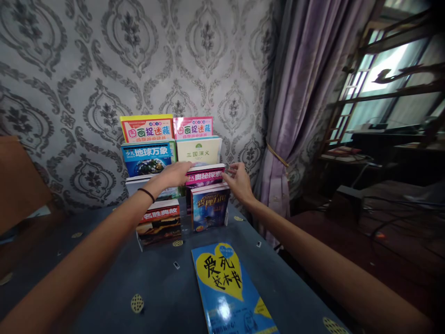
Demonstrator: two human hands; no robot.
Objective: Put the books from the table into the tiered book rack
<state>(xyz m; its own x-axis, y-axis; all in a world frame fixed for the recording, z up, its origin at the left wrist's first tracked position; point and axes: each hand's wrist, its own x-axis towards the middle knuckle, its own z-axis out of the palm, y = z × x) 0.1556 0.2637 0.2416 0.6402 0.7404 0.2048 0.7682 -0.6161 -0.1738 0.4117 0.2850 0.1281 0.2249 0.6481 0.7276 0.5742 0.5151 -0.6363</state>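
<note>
Apparently touching the magenta book [207, 176] with left hand [176, 175] and right hand [239, 183]. Half curled (cannot tell if gripping).

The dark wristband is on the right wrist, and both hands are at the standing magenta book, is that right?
Wrong wrist: the head view shows the dark wristband on the left wrist. The left hand and right hand are both at the standing magenta book, as you said.
</note>
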